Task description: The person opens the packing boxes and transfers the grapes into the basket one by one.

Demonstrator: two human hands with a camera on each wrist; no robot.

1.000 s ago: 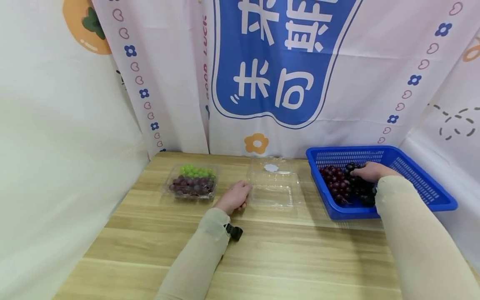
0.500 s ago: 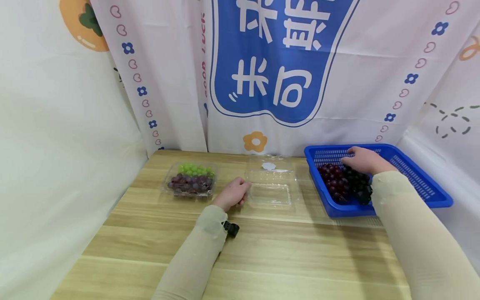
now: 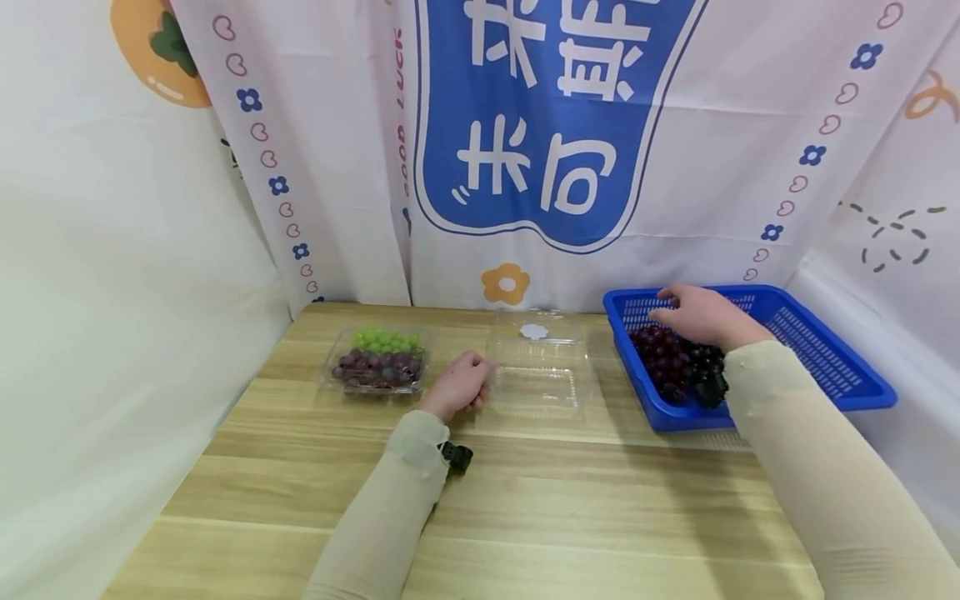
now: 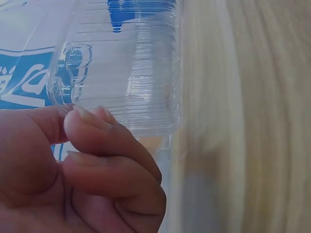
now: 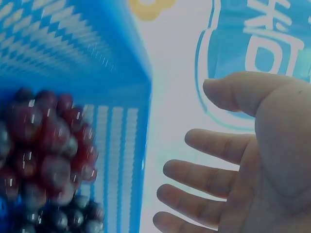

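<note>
While the left hand [image 3: 456,385] pinches the edge of the clear box [image 3: 536,385] on the surface [image 3: 525,517], the right hand [image 3: 703,317] is spread above the blue basket [image 3: 677,417], inside which red grapes [image 5: 46,145] and black grapes [image 5: 73,218] lie side by side.

Table [image 3: 525,533]: one, pale wood grain; I see its top from above. Cloth [image 3: 345,183]: white, creased, hung behind the table. On it I list a blue panel [image 3: 549,108] with white characters [image 3: 498,154]; an orange flower [image 3: 505,284] beneath; "GOOD LUCK" lettering [image 3: 401,108] running vertically; borders of heart outlines [image 3: 236,65] and blue flowers [image 3: 249,100]. At my upper left: orange fruit print [image 3: 138,50], green leaf [image 3: 172,43]. Far right: dashed loop [image 3: 896,226].
</note>
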